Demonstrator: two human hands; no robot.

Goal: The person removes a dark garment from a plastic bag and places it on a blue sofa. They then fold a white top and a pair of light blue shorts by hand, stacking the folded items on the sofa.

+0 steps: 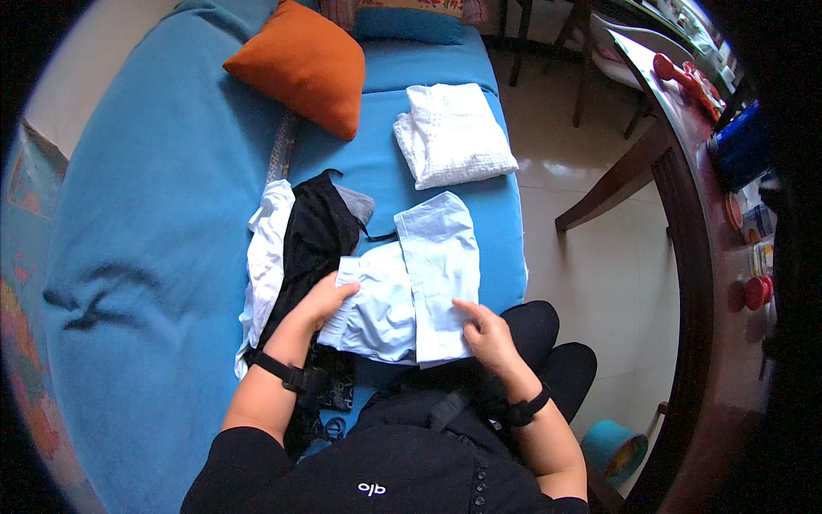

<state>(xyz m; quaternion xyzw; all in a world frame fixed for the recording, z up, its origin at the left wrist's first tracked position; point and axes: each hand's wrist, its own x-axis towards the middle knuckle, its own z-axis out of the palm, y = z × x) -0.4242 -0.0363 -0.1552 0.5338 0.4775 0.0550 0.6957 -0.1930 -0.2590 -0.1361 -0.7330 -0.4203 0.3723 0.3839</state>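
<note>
A light blue garment with an elastic waistband (379, 302) lies partly folded across the sofa's front edge and my lap. My left hand (327, 299) grips its gathered waistband, thumb on top and the other fingers hidden beneath. At the opposite side, my right hand (488, 331) rests at the folded-over leg part, index finger extended onto the cloth; whether it pinches the edge is unclear. Left of the garment lie a black garment (321, 225) with a thin strap, a white garment (270, 244) and a grey cloth (354, 209). A folded white textured cloth (456, 135) sits beyond it.
The blue-covered sofa (160, 212) carries an orange cushion (308, 64) at the back. To the right stands a dark wooden table (700, 257) holding a red-lidded container (758, 292) and a blue object (745, 141). A blue bin (613, 450) is on the floor beneath.
</note>
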